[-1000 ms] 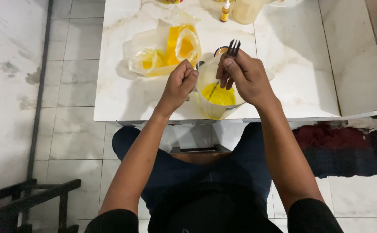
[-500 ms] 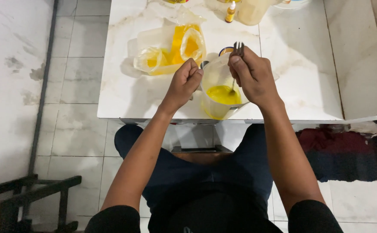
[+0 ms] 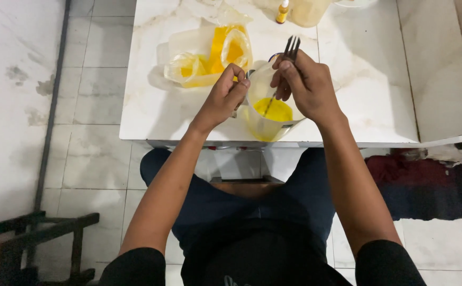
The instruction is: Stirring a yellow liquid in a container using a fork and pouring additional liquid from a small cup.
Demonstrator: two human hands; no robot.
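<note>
A clear plastic jug (image 3: 267, 119) with yellow liquid in its bottom stands near the front edge of the white marble table (image 3: 151, 114). My left hand (image 3: 223, 97) grips the jug's rim on its left side. My right hand (image 3: 306, 85) is closed around two dark forks (image 3: 291, 48) held together. Their handle ends stick up past my fingers and the lower part reaches down into the yellow liquid.
A clear bag (image 3: 210, 55) with yellow contents lies behind the jug. A small yellow-capped bottle (image 3: 282, 11) and a pale container (image 3: 309, 10) stand at the table's far edge. A dark wooden stool (image 3: 35, 241) is at lower left, a dark mat (image 3: 421, 185) at right.
My right hand has shifted slightly over the jug with the forks, whose top ends now stick up more clearly. My left hand stays on the rim.
</note>
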